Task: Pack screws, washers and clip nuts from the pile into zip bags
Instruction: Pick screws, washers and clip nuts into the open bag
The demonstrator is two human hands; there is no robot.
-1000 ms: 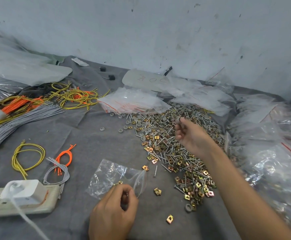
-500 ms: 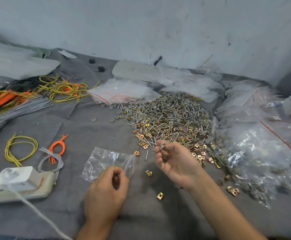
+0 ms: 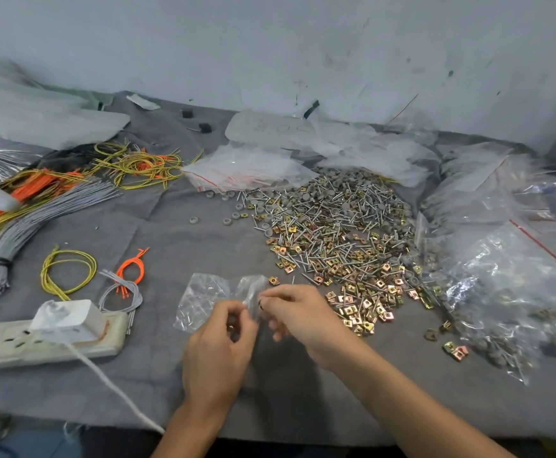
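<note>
While left hand (image 3: 217, 352) pinches the zip bag (image 3: 204, 292), right hand (image 3: 299, 315) curls its grip at the mouth.

We faced a pale, scuffed wall (image 3: 303, 44) flecked with small dark marks, which ran across the whole far side. Below it a creased grey cloth (image 3: 177, 233) covered the work surface, fraying at its near left edge. The light was soft and even, with only faint shadows.

Your table (image 3: 177, 246) is carrying a pile (image 3: 336, 226) of screws, washers and clip nuts far right; a zip bag (image 3: 204, 295) is lying near centre, wires (image 3: 38, 219) and a power strip (image 3: 5, 342) left.
</note>
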